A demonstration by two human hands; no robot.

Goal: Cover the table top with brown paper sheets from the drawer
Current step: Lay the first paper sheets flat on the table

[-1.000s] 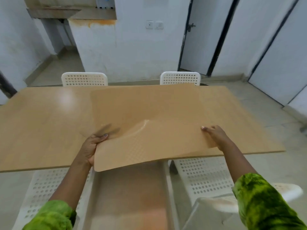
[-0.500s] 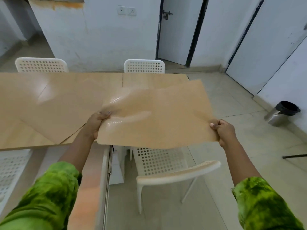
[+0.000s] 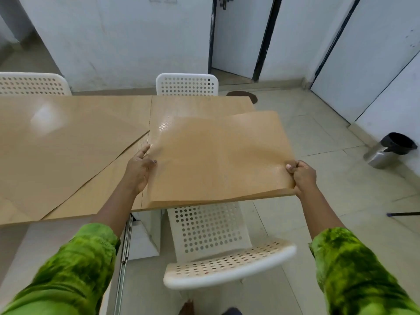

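Note:
I hold a brown paper sheet [image 3: 218, 158] over the right end of the wooden table top [image 3: 200, 104]. My left hand [image 3: 138, 169] grips its near left corner, thumb on top. My right hand [image 3: 301, 176] pinches its near right corner at the table's right edge. The sheet's far right corner reaches past the table's right side. Another brown sheet [image 3: 63, 151] lies askew on the left part of the table. The open drawer [image 3: 123, 242] shows below the table's front edge, under my left arm.
A white perforated chair [image 3: 218, 253] stands tucked under the table right in front of me. Two more white chairs [image 3: 186, 84] [image 3: 31, 83] stand at the far side. A steel bin [image 3: 388, 150] sits by the right wall. Doors line the back wall.
I have turned to the right and carried the held sheet from the table's middle to its right end, lowering it near the surface. Another sheet lies on the left part.

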